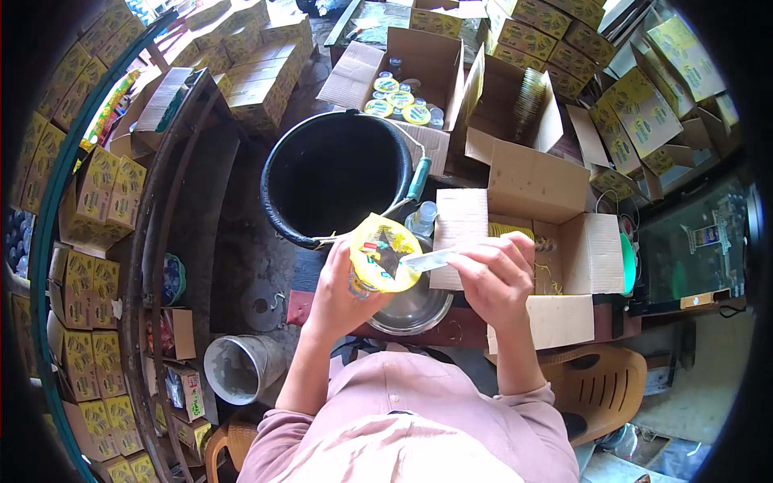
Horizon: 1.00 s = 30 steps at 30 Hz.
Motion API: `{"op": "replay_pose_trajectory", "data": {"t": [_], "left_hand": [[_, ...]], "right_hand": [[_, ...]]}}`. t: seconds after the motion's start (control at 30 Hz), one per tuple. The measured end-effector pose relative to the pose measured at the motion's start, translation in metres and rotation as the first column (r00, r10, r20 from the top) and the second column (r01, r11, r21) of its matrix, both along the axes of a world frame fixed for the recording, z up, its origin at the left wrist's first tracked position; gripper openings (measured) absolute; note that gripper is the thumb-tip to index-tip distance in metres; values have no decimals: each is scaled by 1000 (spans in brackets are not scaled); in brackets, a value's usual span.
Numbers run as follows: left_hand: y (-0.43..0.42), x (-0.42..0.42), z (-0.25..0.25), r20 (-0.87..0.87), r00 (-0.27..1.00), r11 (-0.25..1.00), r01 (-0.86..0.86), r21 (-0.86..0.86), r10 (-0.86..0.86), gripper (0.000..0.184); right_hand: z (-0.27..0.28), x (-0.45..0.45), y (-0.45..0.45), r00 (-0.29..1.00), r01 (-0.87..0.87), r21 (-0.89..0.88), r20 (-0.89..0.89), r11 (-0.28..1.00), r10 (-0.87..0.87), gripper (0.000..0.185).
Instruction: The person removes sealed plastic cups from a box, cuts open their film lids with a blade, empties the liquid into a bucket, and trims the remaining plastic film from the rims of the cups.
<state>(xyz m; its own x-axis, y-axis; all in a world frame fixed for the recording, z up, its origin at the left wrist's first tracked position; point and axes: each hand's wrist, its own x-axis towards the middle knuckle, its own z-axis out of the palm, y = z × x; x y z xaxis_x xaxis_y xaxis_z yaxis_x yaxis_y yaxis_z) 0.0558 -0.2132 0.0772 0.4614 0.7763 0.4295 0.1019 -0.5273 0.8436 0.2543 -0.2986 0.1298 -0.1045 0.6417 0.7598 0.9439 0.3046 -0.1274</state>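
Note:
My left hand (334,294) is wrapped round a plastic cup whose yellow printed film lid (369,278) faces up. A ragged dark opening gapes in the middle of that lid. In my right hand (499,278), fingers closed, is a flat pale knife (431,260); its tip reaches the right edge of the opening. Partly hidden below the cup is a shiny steel bowl (419,314). Just beyond my hands stands a large black bucket (338,173) with a green grip (419,179) on its handle. A clear plastic bottle or cup (422,217) is close behind the lid.
An open carton (596,253) with yellow lids inside is at my right. Another carton (427,52) farther back contains several lidded cups (400,99). A grey bucket (241,370) stands at lower left, near a brown chair (596,390) on the right. Yellow boxes (88,290) line the left shelves.

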Motion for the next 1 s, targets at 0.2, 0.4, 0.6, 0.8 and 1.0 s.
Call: {"op": "replay_pose_trajectory", "data": {"t": [0.2,0.4,0.6,0.8,1.0], "left_hand": [[-11,-2,9,46,990,991,132,-6,-132,72],[-15,-1,27,57,976,974,204,94,-210,77],[-21,3,22,86,987,988,128,81,-135,77],[-21,4,32,-33,968,968,249,32,-248,71],[-21,8,29,-16,948,948,319,7,-319,75]], "right_hand": [[14,-6,6,982,-70,37,180,997,62,13],[25,-3,7,957,-110,94,278,989,80,11],[25,-4,5,960,-144,114,256,983,111,11],[28,1,5,944,-265,62,221,962,246,14],[29,2,5,936,-299,27,203,954,288,15]]}}
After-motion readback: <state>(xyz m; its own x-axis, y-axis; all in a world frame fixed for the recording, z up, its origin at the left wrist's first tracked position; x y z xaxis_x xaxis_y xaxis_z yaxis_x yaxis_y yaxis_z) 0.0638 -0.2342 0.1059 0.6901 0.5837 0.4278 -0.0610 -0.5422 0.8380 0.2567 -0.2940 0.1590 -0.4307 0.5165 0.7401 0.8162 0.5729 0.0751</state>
